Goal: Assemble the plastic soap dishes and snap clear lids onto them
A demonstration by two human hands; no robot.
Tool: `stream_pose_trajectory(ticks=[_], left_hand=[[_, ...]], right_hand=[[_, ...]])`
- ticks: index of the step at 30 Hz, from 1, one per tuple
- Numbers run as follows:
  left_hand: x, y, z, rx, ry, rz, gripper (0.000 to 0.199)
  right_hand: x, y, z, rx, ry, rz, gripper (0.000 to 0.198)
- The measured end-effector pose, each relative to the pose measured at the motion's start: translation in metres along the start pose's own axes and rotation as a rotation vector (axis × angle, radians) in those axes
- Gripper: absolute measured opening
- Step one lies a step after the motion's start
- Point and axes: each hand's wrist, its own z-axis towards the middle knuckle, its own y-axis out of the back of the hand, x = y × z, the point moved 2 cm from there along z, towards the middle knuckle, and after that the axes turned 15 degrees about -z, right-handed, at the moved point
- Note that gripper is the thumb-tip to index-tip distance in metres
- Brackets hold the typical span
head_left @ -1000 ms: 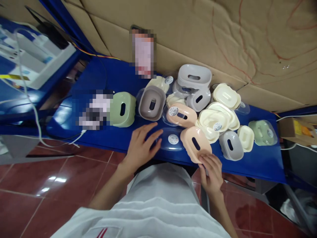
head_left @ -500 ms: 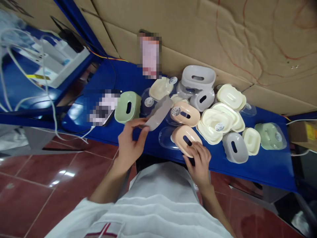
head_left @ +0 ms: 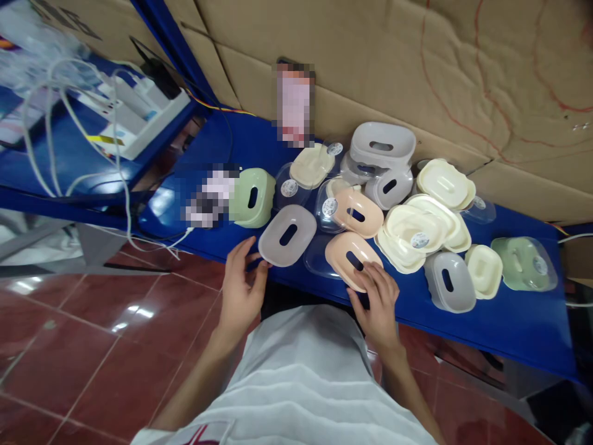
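A grey plastic cover (head_left: 303,225) with an oblong slot lies on the blue table, slot facing up. My left hand (head_left: 241,284) is just off its near left edge, thumb and fingers apart, holding nothing. To the right, my right hand (head_left: 376,300) grips the near right edge of a peach plastic cover (head_left: 341,252), fingers on top by the slot and thumb low at the rim. Partly under that cover is a clear plastic lid (head_left: 317,256). A second peach cover (head_left: 368,216) lies just behind, beside a clear lid with a round sticker (head_left: 329,206).
A green cover (head_left: 264,191) stands left, next to a blurred-out phone (head_left: 208,198) on a white cable. Cream lids (head_left: 393,228), grey covers (head_left: 456,296) and a green piece under clear plastic (head_left: 519,262) spread rightward. Cardboard (head_left: 370,55) lines the back; a power strip (head_left: 152,123) is far left.
My left hand has set the grey cover down flat on the table and let go of it. My right hand stays on the peach cover. The view has shifted slightly.
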Motion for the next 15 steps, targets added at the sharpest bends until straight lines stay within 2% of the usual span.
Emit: stream_pose_trajectory(ticks=[2,4,11,15], left_hand=[[-0.005,0.000,0.002,0.027,-0.125,0.214,0.051],[-0.008,-0.002,0.004,0.056,-0.203,0.332,0.050],[-0.004,-0.015,-0.005,0.062,-0.379,0.443,0.059],[0.001,-0.027,-0.006,0.192,-0.450,0.445,0.055]], right_hand=[[0.000,0.000,0.000,0.000,0.003,0.007,0.043],[-0.002,0.001,-0.001,-0.013,0.006,0.015,0.044],[-0.021,0.019,-0.013,-0.094,0.055,0.005,0.048],[-0.042,0.038,-0.003,-0.192,0.062,-0.095,0.052]])
